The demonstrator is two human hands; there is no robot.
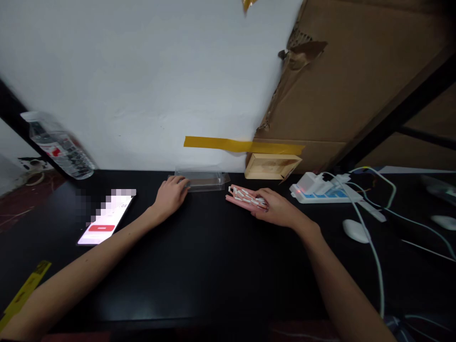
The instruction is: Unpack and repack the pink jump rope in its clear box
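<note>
My right hand (276,207) is closed round the right end of a pink tray (245,202) that holds several small white sticks, just above the black table. To its left, a clear plastic box (204,180) lies near the wall. My left hand (171,194) rests at the left end of this box, fingers curled over its edge and touching it. How firmly the fingers hold the box is hard to see. Behind the pink tray, a shallow tan cardboard box (272,167) leans upright against the wall.
A lit phone (107,221) lies at the left, with a water bottle (62,152) behind it. At the right are a power strip (320,192) with cables, a white mouse (356,231) and a cable (372,256) running to the front edge of the black table (213,275).
</note>
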